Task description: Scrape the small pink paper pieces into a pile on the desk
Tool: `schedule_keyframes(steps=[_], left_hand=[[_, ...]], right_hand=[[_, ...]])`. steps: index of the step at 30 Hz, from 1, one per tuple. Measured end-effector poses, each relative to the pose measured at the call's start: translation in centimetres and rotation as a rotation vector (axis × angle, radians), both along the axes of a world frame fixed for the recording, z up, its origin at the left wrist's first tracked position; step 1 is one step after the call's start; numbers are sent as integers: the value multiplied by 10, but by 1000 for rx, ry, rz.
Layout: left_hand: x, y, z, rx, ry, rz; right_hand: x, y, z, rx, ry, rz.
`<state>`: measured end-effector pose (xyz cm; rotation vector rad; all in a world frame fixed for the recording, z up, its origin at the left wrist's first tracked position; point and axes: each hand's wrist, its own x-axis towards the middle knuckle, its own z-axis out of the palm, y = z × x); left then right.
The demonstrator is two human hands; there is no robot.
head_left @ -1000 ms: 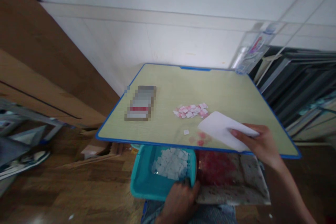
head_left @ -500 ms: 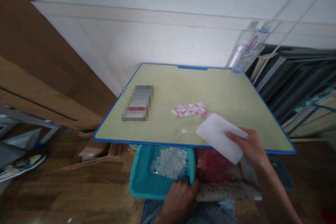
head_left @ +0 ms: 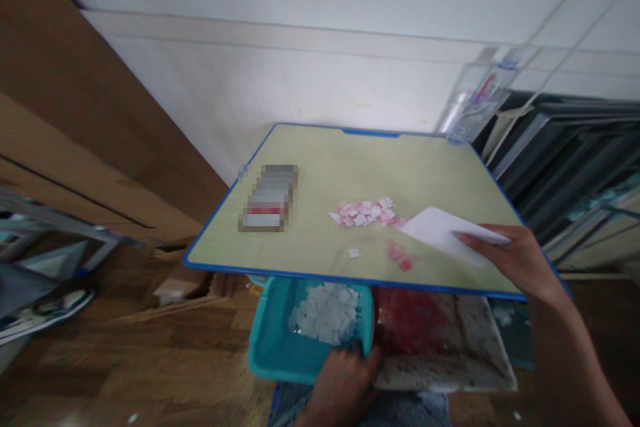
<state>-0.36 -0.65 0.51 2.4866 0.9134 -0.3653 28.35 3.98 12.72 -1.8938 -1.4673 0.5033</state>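
Over the right side of the table, my right hand (head_left: 515, 253) is closed on a white sheet (head_left: 445, 233), thumb on top, its left corner close to a heap of small white and pink squares (head_left: 367, 212). A smaller pinkish-red cluster (head_left: 400, 257) lies in front of the heap, and one white square (head_left: 354, 253) sits apart near the front edge. My left hand (head_left: 345, 380) rests low in front with curled fingers on the near rim of a teal basin (head_left: 280, 363). White square pieces (head_left: 327, 313) are piled inside that basin.
A blurred phone-like object (head_left: 270, 199) lies on the left of the blue-edged table (head_left: 310, 147). A clear bottle (head_left: 483, 100) stands at the back right corner. A red-stained tray (head_left: 450, 373) sits beside the basin, and cardboard (head_left: 190, 287) lies on the floor.
My right hand has moved right with the white sheet, uncovering the pinkish-red cluster and more of the stained tray. My left hand stays at the basin. The view has shifted slightly.
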Motion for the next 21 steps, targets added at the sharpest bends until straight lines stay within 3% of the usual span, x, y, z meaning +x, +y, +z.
schedule_keyframes(steps=[9, 16, 21], left_hand=[[0, 0, -2, 32, -4, -7], [1, 0, -2, 19, 24, 13], [0, 0, -3, 25, 9, 14]], right_hand=[[-12, 15, -11, -81, -5, 132], [-14, 41, 0, -116, 200, 584], [2, 37, 9, -216, 264, 803]])
